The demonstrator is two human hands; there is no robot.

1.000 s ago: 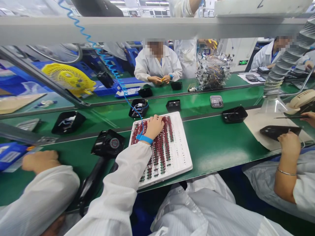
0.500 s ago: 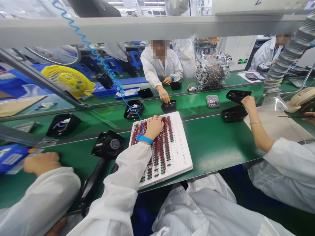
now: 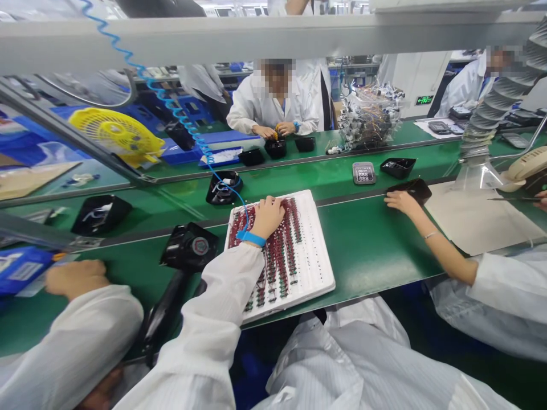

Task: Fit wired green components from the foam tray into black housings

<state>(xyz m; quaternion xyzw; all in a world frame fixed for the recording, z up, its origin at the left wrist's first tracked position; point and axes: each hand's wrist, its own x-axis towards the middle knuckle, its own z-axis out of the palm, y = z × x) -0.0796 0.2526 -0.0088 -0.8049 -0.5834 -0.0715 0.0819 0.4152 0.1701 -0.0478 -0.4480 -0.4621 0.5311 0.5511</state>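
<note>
My left hand [image 3: 268, 217], wearing a blue wrist strap [image 3: 251, 238] on a coiled cord [image 3: 158, 85], rests palm down on the upper part of a white foam tray [image 3: 318, 250]. Its fingers are slightly bent and apart, touching dark red wires [image 3: 280, 256] that stand in rows with small green parts. Whether a wire is under the fingertips is hidden. My right hand is out of view. Left of the tray lies a black device [image 3: 190, 247] with a round emblem.
On the left are a co-worker's closed hand [image 3: 77, 279] and a blue packet [image 3: 25, 270]. A co-worker's hand [image 3: 401, 200] on the right touches a black shell [image 3: 416, 189]. A display module [image 3: 363, 173] and black housing [image 3: 224, 188] lie on the green strip beyond.
My left hand stays in place. The co-worker opposite has drawn a black housing back and has both hands at it. The right co-worker's hand has moved down-left to the nearer shell.
</note>
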